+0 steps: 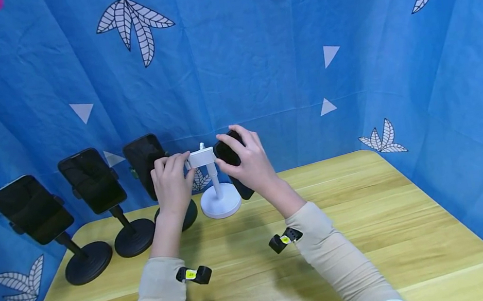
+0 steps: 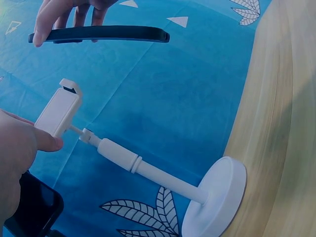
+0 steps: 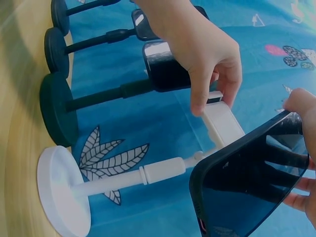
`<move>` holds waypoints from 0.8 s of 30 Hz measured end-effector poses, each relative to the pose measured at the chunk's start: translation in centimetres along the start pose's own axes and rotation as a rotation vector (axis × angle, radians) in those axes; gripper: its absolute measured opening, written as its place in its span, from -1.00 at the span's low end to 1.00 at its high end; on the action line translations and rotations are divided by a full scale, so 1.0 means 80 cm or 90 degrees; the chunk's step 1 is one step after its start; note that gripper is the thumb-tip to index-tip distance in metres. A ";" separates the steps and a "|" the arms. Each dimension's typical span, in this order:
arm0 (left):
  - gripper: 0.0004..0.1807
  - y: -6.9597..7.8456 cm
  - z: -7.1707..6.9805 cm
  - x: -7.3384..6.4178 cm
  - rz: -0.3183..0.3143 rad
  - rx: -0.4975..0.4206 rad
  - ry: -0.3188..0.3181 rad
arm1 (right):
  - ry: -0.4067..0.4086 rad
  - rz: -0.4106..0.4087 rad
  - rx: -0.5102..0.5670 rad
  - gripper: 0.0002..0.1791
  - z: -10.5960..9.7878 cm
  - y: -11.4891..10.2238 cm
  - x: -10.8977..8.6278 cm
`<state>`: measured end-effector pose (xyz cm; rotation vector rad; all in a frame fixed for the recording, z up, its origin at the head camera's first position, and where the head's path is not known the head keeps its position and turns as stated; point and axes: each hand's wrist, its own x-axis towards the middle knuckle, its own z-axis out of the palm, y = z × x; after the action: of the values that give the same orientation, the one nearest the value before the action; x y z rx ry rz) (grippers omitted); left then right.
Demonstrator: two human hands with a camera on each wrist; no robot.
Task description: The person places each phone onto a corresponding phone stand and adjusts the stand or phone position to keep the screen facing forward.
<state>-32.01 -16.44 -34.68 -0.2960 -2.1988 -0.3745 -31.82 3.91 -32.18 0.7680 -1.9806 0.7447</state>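
A white phone stand (image 1: 221, 201) with a round base stands at the table's back edge, its clamp head (image 2: 58, 112) bare. My left hand (image 1: 171, 184) grips the left end of that clamp between thumb and fingers, as the right wrist view also shows. In my right hand (image 1: 248, 162) is a black smartphone (image 3: 252, 177), pinched by its edges near the upper end. The phone hangs upright and tilted, just right of the clamp and apart from it in the left wrist view. Its dark screen shows reflections in the right wrist view.
Three dark stands, each bearing a phone, line the left back: a far-left phone (image 1: 31, 209), a middle phone (image 1: 92, 180) and a nearer phone (image 1: 142, 160) partly behind my left hand. A blue curtain (image 1: 244, 41) hangs close behind the wooden table (image 1: 373, 214).
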 end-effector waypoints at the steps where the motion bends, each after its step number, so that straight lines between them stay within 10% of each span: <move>1: -0.56 0.000 0.000 0.000 0.001 0.000 0.002 | 0.001 -0.001 -0.001 -0.51 0.001 0.000 0.000; 24: -0.56 -0.003 0.003 -0.002 0.022 -0.022 0.033 | 0.028 -0.029 0.031 -0.53 0.017 -0.021 0.014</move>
<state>-32.20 -16.61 -34.97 -0.3387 -2.1348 -0.3968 -31.72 1.61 -31.46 0.8162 -1.9063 0.7785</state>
